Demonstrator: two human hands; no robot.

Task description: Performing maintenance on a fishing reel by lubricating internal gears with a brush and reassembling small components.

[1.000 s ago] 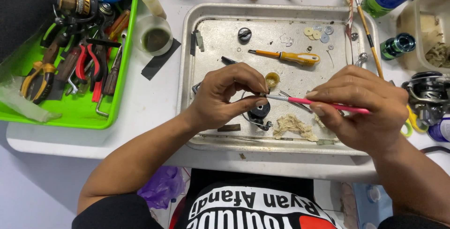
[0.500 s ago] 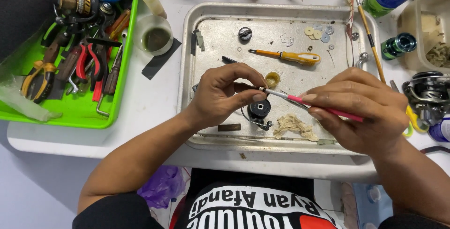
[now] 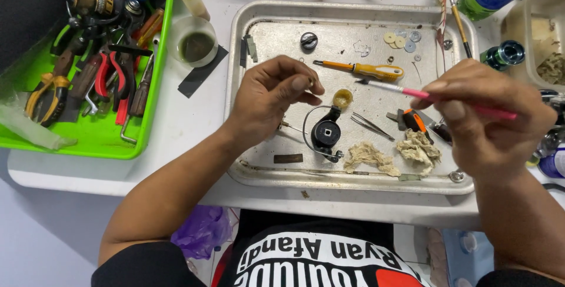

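Bare metal is lying open in the metal tray (image 3: 259,169) along its left edge and across the far middle, between the black knob (image 3: 308,40) and the washers (image 3: 399,40) near the far right corner. The black reel part (image 3: 325,133), tweezers (image 3: 372,126) and rag scraps (image 3: 391,153) are crowding the near right half. The yellow screwdriver (image 3: 364,70) is lying across the centre. The left hand (image 3: 272,96) and right hand (image 3: 485,116) are hovering above, covering the middle.

Left hand (image 3: 273,96) pinching a tiny part over metal tray (image 3: 247,163), right hand (image 3: 485,119) holding pink brush (image 3: 424,93), black reel rotor (image 3: 325,132) between them
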